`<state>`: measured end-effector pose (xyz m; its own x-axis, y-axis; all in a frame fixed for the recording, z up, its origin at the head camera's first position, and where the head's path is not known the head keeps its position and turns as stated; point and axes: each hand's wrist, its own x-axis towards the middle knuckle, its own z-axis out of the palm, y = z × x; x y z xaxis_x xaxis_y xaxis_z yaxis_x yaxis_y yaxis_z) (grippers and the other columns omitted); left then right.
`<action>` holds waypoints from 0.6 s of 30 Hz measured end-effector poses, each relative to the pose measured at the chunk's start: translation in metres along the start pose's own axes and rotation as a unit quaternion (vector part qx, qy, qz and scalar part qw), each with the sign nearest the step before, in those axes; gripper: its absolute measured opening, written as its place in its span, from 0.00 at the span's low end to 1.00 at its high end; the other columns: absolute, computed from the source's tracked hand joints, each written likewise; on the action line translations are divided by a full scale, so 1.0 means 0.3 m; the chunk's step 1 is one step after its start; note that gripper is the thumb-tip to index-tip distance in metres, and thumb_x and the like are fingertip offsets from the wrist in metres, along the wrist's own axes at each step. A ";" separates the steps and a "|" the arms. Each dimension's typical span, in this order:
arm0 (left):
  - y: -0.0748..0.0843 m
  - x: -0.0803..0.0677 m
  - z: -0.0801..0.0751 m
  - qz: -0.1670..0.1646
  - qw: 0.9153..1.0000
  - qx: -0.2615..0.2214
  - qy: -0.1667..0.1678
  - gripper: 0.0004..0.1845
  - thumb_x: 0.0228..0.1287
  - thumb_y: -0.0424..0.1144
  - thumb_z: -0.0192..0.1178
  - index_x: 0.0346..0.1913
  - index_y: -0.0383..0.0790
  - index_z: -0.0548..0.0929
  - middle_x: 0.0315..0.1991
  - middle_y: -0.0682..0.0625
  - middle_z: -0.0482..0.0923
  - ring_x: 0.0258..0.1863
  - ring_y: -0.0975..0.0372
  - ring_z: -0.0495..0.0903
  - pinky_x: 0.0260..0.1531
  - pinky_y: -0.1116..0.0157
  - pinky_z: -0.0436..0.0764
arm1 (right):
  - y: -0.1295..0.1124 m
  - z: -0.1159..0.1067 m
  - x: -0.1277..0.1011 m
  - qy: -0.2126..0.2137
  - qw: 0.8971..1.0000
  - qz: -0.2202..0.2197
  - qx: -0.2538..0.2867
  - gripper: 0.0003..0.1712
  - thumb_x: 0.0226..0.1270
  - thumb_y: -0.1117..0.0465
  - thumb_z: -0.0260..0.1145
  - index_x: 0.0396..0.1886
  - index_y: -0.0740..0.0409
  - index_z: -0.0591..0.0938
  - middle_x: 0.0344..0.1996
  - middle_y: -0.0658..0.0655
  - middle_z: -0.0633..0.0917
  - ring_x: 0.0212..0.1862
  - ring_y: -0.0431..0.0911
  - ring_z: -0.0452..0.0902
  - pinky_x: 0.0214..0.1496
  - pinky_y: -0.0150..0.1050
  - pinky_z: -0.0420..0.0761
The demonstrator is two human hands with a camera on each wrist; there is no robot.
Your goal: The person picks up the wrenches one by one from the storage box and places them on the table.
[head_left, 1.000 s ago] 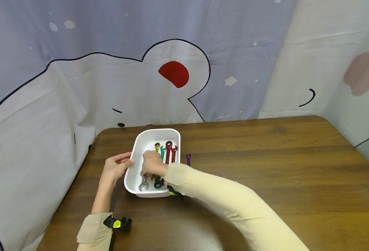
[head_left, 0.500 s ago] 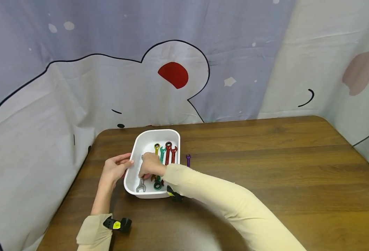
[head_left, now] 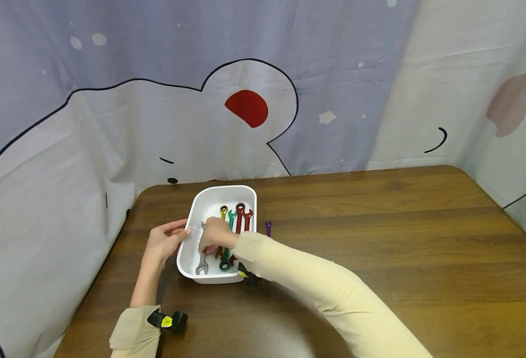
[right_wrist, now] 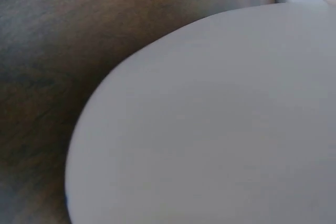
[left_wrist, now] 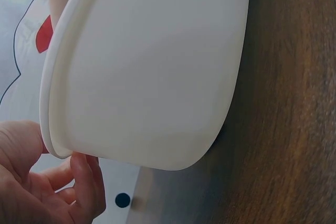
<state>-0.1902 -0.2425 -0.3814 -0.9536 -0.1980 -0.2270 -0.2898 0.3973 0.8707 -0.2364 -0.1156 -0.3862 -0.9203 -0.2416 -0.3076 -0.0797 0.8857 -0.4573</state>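
A white tray (head_left: 224,189) sits near the table's left end. In it lie a yellow wrench (head_left: 223,210), a green wrench (head_left: 232,215), two red wrenches (head_left: 240,211) and a silver wrench (head_left: 201,267). My left hand (head_left: 166,241) grips the tray's left rim, thumb on top. My right hand (head_left: 214,236) reaches into the tray and holds the silver wrench by its shaft, close to the left wall. The left wrist view shows the tray's outer wall (left_wrist: 157,77) with my fingers (left_wrist: 86,182) beneath the rim. The right wrist view is filled by the tray's wall (right_wrist: 210,129).
A small purple wrench (head_left: 268,227) lies on the brown wooden table (head_left: 379,223) just right of the tray. A printed cloth backdrop (head_left: 245,99) hangs behind the table and down its left side. The table's left edge is close to my left hand.
My right hand has shifted the silver wrench slightly left in the tray and turned it to lie lengthwise near the left wall. The left hand has stayed on the rim.
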 end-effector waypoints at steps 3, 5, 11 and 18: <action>0.002 -0.001 0.004 -0.001 1.000 0.000 0.002 0.25 0.65 0.36 0.60 0.64 0.33 0.73 0.44 0.45 0.83 0.31 0.71 0.77 0.27 0.71 0.78 | 0.012 0.012 0.036 -0.011 1.000 0.005 0.019 0.28 0.41 0.55 0.82 0.41 0.61 0.80 0.24 0.52 0.85 0.21 0.38 0.83 0.47 0.30 0.77; 0.004 -0.003 0.008 -0.002 1.000 0.001 0.002 0.24 0.66 0.37 0.60 0.64 0.33 0.74 0.47 0.42 0.82 0.32 0.70 0.78 0.27 0.71 0.78 | 0.026 0.023 0.064 -0.013 0.999 0.005 0.039 0.29 0.38 0.55 0.83 0.39 0.63 0.80 0.24 0.54 0.85 0.19 0.38 0.82 0.42 0.29 0.78; 0.005 -0.004 0.011 0.002 1.000 0.003 0.007 0.24 0.66 0.36 0.59 0.63 0.32 0.74 0.49 0.38 0.81 0.33 0.69 0.78 0.28 0.72 0.78 | 0.028 0.010 0.051 -0.021 0.996 0.032 0.079 0.28 0.41 0.56 0.83 0.38 0.67 0.80 0.19 0.54 0.87 0.22 0.40 0.84 0.43 0.28 0.79; 0.001 -0.004 0.006 0.011 1.000 0.002 0.011 0.24 0.65 0.35 0.60 0.63 0.31 0.74 0.44 0.44 0.83 0.33 0.69 0.79 0.27 0.73 0.77 | 0.026 0.002 0.019 -0.005 0.993 0.042 0.109 0.26 0.42 0.59 0.82 0.36 0.65 0.78 0.14 0.52 0.85 0.25 0.41 0.85 0.45 0.26 0.78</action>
<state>-0.1894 -0.2405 -0.3817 -0.9574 -0.2094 -0.1988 -0.2699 0.4045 0.8738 -0.2419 -0.1103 -0.3919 -0.9161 -0.1749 -0.3608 0.0842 0.7959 -0.5995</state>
